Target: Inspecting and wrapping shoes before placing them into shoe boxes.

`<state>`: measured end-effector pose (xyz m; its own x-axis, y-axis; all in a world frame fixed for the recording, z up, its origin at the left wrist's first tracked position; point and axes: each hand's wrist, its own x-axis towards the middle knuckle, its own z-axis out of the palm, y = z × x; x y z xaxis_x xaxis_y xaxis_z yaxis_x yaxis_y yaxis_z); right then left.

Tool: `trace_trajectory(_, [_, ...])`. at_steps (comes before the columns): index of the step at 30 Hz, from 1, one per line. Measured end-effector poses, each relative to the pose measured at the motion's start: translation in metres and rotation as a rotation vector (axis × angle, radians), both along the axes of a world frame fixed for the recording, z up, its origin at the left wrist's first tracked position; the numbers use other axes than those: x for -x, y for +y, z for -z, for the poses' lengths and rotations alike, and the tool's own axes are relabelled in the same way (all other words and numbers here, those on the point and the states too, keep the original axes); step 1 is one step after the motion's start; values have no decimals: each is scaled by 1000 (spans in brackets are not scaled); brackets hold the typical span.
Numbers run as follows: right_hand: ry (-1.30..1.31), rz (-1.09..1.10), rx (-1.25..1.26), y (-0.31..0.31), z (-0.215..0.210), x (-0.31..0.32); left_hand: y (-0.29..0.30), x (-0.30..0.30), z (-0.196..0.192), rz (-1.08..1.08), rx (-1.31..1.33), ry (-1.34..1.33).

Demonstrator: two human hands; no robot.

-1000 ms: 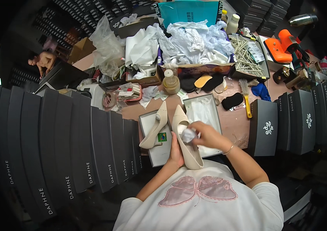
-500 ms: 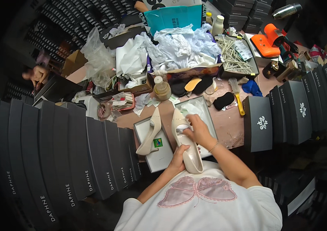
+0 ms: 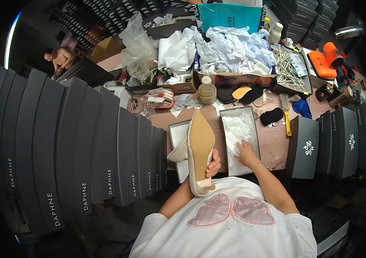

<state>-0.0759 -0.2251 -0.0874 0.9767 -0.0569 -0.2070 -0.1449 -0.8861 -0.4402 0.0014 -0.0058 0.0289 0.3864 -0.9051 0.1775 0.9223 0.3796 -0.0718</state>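
My left hand (image 3: 213, 164) grips a pale cream pointed-toe heeled shoe (image 3: 201, 148), its tan sole turned up toward me and its toe pointing away. Behind it, mostly covered, a second cream shoe (image 3: 178, 152) lies on a box lid (image 3: 177, 130). My right hand (image 3: 246, 155), fingers spread, rests on white tissue paper (image 3: 239, 127) inside an open grey shoe box (image 3: 256, 124). Nothing shows in its fingers.
Rows of dark shoe boxes stand at left (image 3: 105, 150) and right (image 3: 305, 148). Across the bench lie a glue bottle (image 3: 207, 92), a yellow-handled brush (image 3: 287, 122), dark pads (image 3: 272, 116) and a carton of crumpled paper (image 3: 237, 80). A person (image 3: 60, 59) sits far left.
The held shoe has flipped from opening up to sole up and shifted left, over the other shoe. My right hand has left the shoe's opening for the tissue in the box. The view has shifted.
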Motion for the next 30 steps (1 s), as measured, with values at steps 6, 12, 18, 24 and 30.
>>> trace_trajectory(6, [-11, 24, -304, -14, -79, 8, -3, 10, -6, 82, 90, -56])
trace_trajectory(12, [164, 31, -1482, 19, -144, 20, -8, -2, 0, -137, -1042, -500])
trace_trajectory(18, [70, 618, -1423, 18, -114, 21, -13, -20, 2, -500, -1449, -1435])
trace_trajectory(24, [300, 604, -1547, -16, -104, 30, 79, -93, 101, 185, -2030, -1876])
trace_trajectory(30, [276, 254, -2246, -19, -111, 34, 38, -66, -13, 90, -1115, -1104])
